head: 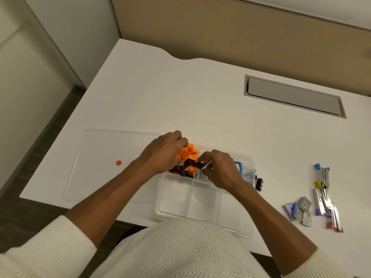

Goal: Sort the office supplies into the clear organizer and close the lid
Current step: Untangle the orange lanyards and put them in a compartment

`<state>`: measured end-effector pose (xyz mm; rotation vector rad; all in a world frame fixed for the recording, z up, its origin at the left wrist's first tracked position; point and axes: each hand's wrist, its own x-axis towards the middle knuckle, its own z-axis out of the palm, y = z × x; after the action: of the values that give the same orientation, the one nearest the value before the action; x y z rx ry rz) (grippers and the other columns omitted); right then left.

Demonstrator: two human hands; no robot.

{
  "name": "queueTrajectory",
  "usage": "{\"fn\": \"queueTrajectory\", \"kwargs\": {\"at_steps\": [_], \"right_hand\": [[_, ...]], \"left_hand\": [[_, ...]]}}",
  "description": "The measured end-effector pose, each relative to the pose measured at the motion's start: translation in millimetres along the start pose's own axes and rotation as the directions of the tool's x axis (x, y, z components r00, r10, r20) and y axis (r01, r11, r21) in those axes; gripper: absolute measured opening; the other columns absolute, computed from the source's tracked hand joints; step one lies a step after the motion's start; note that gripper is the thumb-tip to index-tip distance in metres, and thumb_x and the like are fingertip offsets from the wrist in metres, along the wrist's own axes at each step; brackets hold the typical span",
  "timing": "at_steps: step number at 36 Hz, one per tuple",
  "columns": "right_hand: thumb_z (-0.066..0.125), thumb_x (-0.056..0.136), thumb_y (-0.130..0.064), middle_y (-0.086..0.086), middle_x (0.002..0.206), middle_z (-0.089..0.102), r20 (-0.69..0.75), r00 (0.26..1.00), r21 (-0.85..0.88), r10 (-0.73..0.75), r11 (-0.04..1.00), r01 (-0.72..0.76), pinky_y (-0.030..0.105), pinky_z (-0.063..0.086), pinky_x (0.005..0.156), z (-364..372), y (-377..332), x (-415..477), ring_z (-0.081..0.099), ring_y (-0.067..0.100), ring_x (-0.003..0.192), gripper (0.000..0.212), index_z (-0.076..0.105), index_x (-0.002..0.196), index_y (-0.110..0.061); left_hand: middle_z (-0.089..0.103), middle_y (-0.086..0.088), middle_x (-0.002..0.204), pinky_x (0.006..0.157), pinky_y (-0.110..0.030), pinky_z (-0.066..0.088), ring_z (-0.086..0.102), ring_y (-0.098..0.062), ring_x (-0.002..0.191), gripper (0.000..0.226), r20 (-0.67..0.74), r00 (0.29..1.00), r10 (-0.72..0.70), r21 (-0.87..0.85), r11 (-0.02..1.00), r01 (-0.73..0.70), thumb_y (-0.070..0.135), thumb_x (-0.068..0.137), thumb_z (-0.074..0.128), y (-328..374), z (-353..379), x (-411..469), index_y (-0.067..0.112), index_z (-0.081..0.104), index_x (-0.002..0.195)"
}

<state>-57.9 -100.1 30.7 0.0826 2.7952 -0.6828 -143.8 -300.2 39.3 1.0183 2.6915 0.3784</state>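
At the desk's near edge, both hands work over the clear organizer [202, 209]: the left hand [162, 151] curls around a soft, light orange-and-black strap bundle [187, 159] in its far-left compartment, the right hand [218, 167] pinching a black end, best gripped by loose tails

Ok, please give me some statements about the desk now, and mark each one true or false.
1. The lid lies flat on the desk, left of the organizer. True.
2. The three front compartments of the organizer are full. False: they look empty.
3. Both hands are at the orange and black clips in a back compartment. True: left hand and right hand meet there.
4. The staple boxes are already inside the organizer. False: they lie on the desk to its right.
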Motion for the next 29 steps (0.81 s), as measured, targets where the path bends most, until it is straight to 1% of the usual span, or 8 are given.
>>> {"fn": "queueTrajectory", "kwargs": {"at_steps": [2,6,9,14,18,20,24,29], "right_hand": [[0.075,0.090,-0.014,0.003,0.100,0.071,-0.037,0.998,0.019,-0.056,0.998,0.057,0.032,0.056,0.077,9,-6,-3,0.067,0.020,0.086,0.024,0.078,0.112,-0.023],[0.075,0.088,-0.011,0.004,0.097,0.073,-0.104,0.983,-0.050,-0.151,0.988,0.147,0.031,0.054,0.068,32,-16,-4,0.068,0.024,0.083,0.018,0.080,0.104,-0.019],[0.085,0.076,-0.009,0.008,0.088,0.072,-0.158,0.963,-0.209,-0.217,0.961,0.182,0.028,0.038,0.054,46,-22,-2,0.064,0.028,0.081,0.020,0.078,0.094,-0.013],[0.091,0.066,-0.008,0.011,0.085,0.069,-0.184,0.931,-0.288,-0.315,0.923,0.255,0.032,0.048,0.056,53,-25,4,0.060,0.028,0.081,0.026,0.077,0.089,-0.006],[0.091,0.058,-0.003,0.011,0.081,0.070,-0.165,0.927,-0.302,-0.337,0.912,0.278,0.028,0.038,0.056,48,-25,5,0.062,0.029,0.078,0.031,0.077,0.085,-0.006],[0.088,0.058,0.000,0.009,0.082,0.071,-0.169,0.922,-0.271,-0.348,0.916,0.296,0.027,0.036,0.060,45,-22,2,0.062,0.030,0.079,0.034,0.078,0.089,-0.008],[0.076,0.072,-0.001,0.004,0.104,0.075,-0.141,0.922,-0.203,-0.361,0.922,0.330,0.034,0.042,0.074,47,-16,-7,0.058,0.027,0.092,0.043,0.077,0.113,-0.017],[0.070,0.083,-0.005,0.007,0.120,0.071,-0.061,0.908,-0.260,-0.414,0.885,0.386,0.045,0.042,0.092,51,-9,-15,0.057,0.029,0.112,0.048,0.071,0.128,-0.020]], "left_hand": [[0.058,0.001,0.121,0.076,-0.036,0.052,0.057,-0.021,0.103,0.048,0.059,0.998,0.020,-0.011,1.000,-0.020,0.030,0.084,0.084,-3,10,3,0.022,0.064,0.127],[0.063,-0.005,0.115,0.071,-0.028,0.038,0.063,-0.025,0.098,0.025,0.101,0.988,0.114,0.013,0.993,-0.116,0.023,0.087,0.079,0,28,1,0.017,0.069,0.109],[0.063,-0.006,0.108,0.071,-0.030,0.040,0.060,-0.024,0.092,0.004,0.138,0.989,0.051,-0.020,0.999,-0.049,0.019,0.101,0.055,6,37,0,0.020,0.058,0.099],[0.056,0.003,0.090,0.063,-0.029,0.037,0.057,-0.015,0.079,0.027,0.086,0.996,0.011,-0.019,1.000,-0.010,0.025,0.108,0.032,7,42,3,0.023,0.050,0.088],[0.062,-0.001,0.104,0.074,-0.033,0.047,0.062,-0.024,0.094,0.014,0.190,0.982,0.006,-0.039,0.999,0.001,0.018,0.104,0.048,7,37,6,0.011,0.060,0.100],[0.061,-0.001,0.111,0.075,-0.031,0.044,0.061,-0.023,0.098,0.010,0.239,0.969,0.060,0.062,0.995,-0.077,0.016,0.098,0.062,8,29,7,0.013,0.064,0.107],[0.060,-0.001,0.111,0.068,-0.033,0.049,0.056,-0.020,0.086,0.032,0.131,0.988,0.086,0.178,0.978,-0.109,0.033,0.087,0.076,7,20,13,0.020,0.062,0.113],[0.057,-0.003,0.117,0.070,-0.030,0.051,0.056,-0.019,0.089,0.042,0.119,0.980,0.160,0.148,0.973,-0.177,0.028,0.085,0.080,-2,36,17,0.020,0.063,0.122]]}}
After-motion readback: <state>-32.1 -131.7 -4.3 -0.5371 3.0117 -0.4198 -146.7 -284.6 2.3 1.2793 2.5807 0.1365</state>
